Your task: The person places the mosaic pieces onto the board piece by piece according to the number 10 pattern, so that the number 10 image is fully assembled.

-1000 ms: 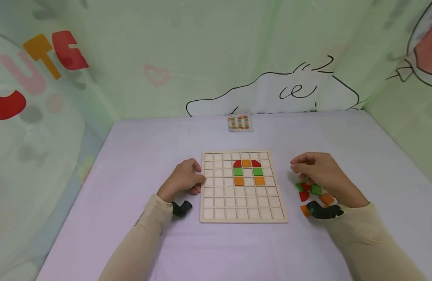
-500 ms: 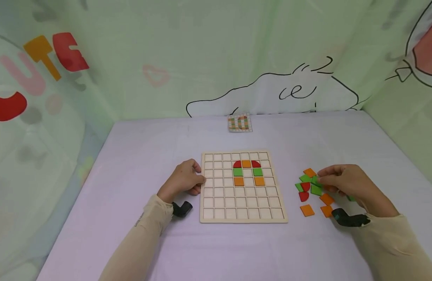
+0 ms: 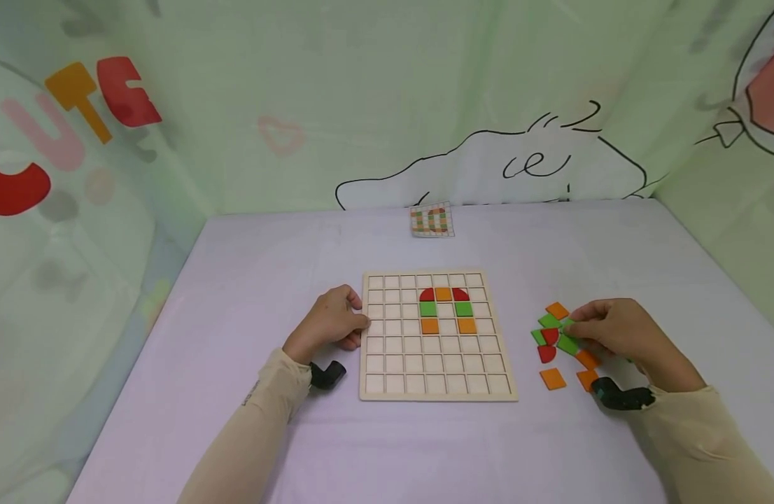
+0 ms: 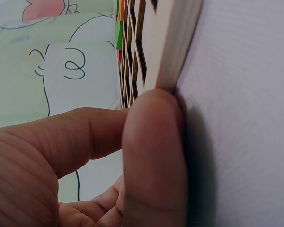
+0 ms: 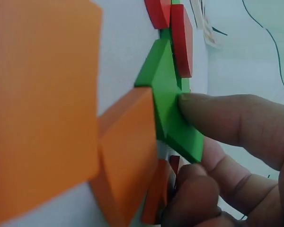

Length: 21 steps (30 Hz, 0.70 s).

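My left hand rests beside the wooden grid board, its thumb and index finger touching the board's left edge. Red, orange and green tiles sit in cells of the board's upper right part, forming an arch with a green tile on its left side. To the right of the board, my right hand is over a loose pile of tiles. Its fingertips pinch a green tile, which leans against another green tile in the right wrist view. The palm hides part of the pile.
A small pattern card lies at the back of the table. Loose around my right hand are red tiles and orange tiles. Printed cloth hangs behind and at both sides.
My right hand has moved right and toward me, from the pile's far left side to its right part, uncovering several tiles. My left hand and the board stay put.
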Each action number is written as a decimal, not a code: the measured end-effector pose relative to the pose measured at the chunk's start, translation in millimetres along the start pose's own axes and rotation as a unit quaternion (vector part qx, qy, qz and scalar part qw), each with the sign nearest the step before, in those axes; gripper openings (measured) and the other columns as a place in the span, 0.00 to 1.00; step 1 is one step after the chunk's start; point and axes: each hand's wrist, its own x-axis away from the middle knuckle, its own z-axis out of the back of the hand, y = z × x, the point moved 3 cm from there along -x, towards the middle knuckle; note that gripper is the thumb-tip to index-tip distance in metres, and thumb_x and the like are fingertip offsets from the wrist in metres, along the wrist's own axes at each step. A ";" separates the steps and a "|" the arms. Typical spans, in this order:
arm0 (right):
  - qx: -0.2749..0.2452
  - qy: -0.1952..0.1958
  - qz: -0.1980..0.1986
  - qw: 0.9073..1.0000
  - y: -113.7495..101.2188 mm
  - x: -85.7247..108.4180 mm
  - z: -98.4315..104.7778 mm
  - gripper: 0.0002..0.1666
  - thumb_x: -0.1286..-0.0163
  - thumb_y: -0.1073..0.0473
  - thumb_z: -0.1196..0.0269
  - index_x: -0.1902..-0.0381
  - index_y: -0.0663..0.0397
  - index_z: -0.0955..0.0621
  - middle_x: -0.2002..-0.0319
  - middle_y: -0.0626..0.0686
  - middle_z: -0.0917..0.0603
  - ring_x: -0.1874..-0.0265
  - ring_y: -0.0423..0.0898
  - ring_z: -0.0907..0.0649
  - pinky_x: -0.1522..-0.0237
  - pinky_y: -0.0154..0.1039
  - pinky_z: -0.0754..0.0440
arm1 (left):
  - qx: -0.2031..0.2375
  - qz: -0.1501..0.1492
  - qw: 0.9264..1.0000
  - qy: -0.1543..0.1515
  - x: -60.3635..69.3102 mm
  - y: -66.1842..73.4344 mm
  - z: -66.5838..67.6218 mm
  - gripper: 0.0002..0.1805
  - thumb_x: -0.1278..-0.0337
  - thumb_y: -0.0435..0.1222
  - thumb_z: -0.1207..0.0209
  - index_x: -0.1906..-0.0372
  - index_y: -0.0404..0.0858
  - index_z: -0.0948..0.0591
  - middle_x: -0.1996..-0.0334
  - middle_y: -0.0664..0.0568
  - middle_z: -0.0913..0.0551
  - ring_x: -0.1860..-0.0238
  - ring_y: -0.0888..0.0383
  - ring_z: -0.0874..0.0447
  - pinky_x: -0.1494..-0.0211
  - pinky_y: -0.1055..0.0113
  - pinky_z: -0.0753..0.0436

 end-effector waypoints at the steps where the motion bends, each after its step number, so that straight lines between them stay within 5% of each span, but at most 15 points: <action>1: 0.002 0.004 0.001 1.000 -0.1 0.7 -0.2 0.27 0.30 0.48 0.31 0.47 0.66 0.20 0.73 0.47 0.19 0.76 0.43 0.24 0.75 0.36 0.28 | 0.000 0.000 1.000 0.000 -0.1 -0.2 -0.1 0.14 0.39 0.27 0.37 0.52 0.32 0.26 0.78 0.42 0.16 0.83 0.57 0.17 0.77 0.66 0.12; 12: -0.060 0.014 0.021 0.998 -4.5 4.7 -5.4 0.24 0.25 0.59 0.38 0.40 0.74 0.23 0.65 0.51 0.14 0.71 0.46 0.15 0.67 0.36 0.11 | 0.001 -0.003 1.000 -0.001 -0.4 -1.2 -0.5 0.14 0.40 0.26 0.37 0.53 0.32 0.27 0.80 0.43 0.16 0.83 0.57 0.17 0.78 0.66 0.12; 21: -0.132 0.014 0.039 0.990 -20.6 10.2 -10.0 0.28 0.23 0.53 0.36 0.39 0.73 0.24 0.63 0.49 0.12 0.68 0.45 0.13 0.62 0.36 0.09 | -0.004 -0.004 1.000 0.000 -0.1 0.3 -0.3 0.13 0.40 0.26 0.37 0.53 0.31 0.27 0.80 0.42 0.16 0.83 0.58 0.17 0.78 0.66 0.12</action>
